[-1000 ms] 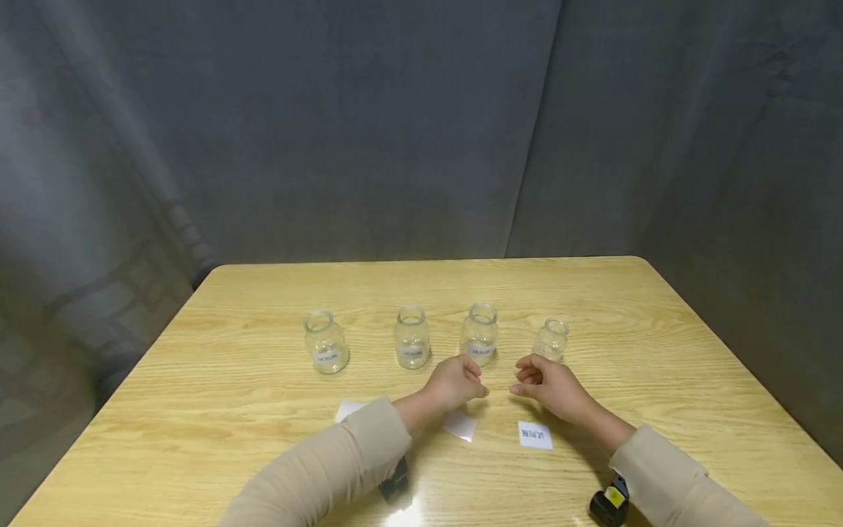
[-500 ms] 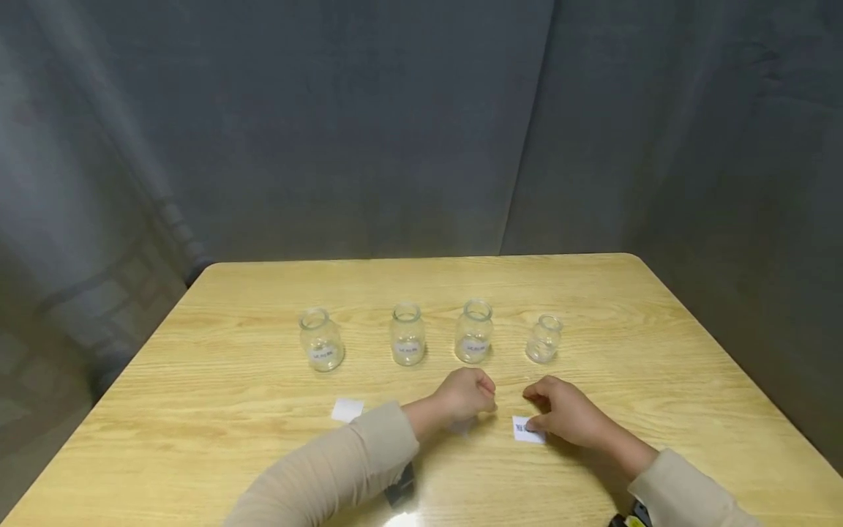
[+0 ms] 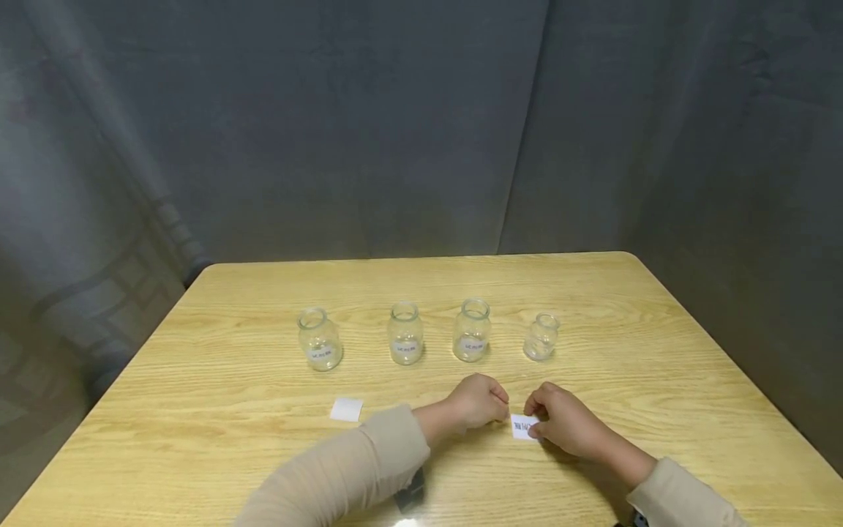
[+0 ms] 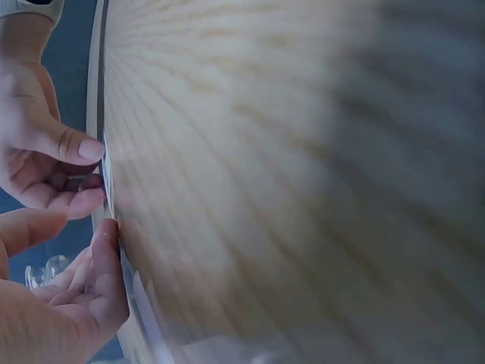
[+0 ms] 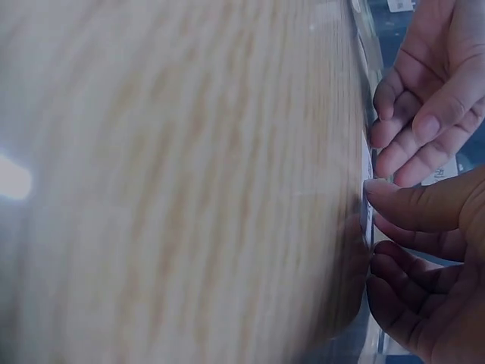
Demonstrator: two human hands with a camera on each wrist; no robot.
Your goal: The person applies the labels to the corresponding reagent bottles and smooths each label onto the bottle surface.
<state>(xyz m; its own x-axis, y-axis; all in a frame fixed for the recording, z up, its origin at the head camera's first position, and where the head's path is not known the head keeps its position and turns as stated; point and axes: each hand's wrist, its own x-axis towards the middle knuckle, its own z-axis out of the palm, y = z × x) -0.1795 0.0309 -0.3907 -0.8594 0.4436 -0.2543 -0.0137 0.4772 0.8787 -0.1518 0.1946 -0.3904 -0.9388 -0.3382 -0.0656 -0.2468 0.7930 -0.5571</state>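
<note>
A small white label card (image 3: 520,426) with dark print lies on the table in front of me. My right hand (image 3: 569,424) is over its right part, the thumb touching the printed face and the fingers bent at the far edge. In the right wrist view that thumb tip (image 5: 379,186) meets the card near the tabletop, apart from the fingers. My left hand (image 3: 477,402) is low beside the card's left edge, fingertips close to it, thumb spread away in the left wrist view. Another white card (image 4: 148,318) lies partly hidden beneath my left hand.
Three glass jars (image 3: 405,344) with printed labels stand in a row behind the hands. A smaller glass jar (image 3: 541,338) stands right of them. A blank white card (image 3: 346,409) lies at left. A dark item (image 3: 411,496) sits by my left sleeve.
My right hand has come down toward me, with its thumb on the printed card. My left hand has moved right, from near the third jar to the card's left edge.
</note>
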